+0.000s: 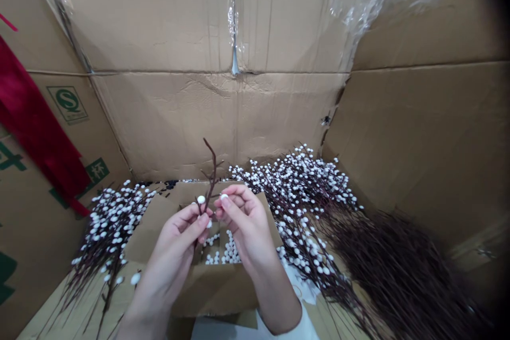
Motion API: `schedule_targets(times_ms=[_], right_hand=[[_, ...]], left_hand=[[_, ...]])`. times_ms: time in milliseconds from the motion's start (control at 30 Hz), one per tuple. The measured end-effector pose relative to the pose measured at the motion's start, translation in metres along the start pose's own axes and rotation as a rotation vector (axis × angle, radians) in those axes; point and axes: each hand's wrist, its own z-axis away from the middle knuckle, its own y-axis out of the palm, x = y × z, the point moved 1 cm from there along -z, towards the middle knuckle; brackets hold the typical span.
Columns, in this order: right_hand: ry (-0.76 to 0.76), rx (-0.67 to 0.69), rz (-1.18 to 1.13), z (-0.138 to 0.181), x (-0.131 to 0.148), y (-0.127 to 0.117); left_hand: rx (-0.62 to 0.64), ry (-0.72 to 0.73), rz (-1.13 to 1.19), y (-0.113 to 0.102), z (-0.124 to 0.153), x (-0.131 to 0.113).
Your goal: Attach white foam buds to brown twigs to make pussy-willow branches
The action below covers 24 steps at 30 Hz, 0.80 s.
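Between thumb and fingers, my left hand grips a brown artificial twig that stands nearly upright with short side shoots. A white berry sits on the twig just above my left fingers, and another shows below the thumb. My right hand pinches a white berry at the right side of the twig. Below both hands is an open cardboard box holding loose white berries. My wrists hide part of the box.
Berried branches lie at left, with more berried branches at right. A dense bundle of bare brown twigs lies far right. Tall cardboard walls surround the work area. Red ribbon hangs on the left wall.
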Motion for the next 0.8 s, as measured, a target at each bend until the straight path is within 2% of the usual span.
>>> schedule_targets(times_ms=[333, 600, 800], right_hand=[[0.021, 0.109, 0.041, 0.0018, -0.0049, 0.0032], [0.067, 0.109, -0.011, 0.0030, -0.0062, 0.0075], [0.031, 0.104, 0.011, 0.0038, -0.0065, 0.0078]], left_hand=[[-0.037, 0.057, 0.086, -0.0082, 0.0009, -0.0026], [-0.129, 0.084, 0.078, -0.0066, 0.0021, -0.0032], [-0.220, 0.187, 0.028, -0.0014, 0.0034, -0.0040]])
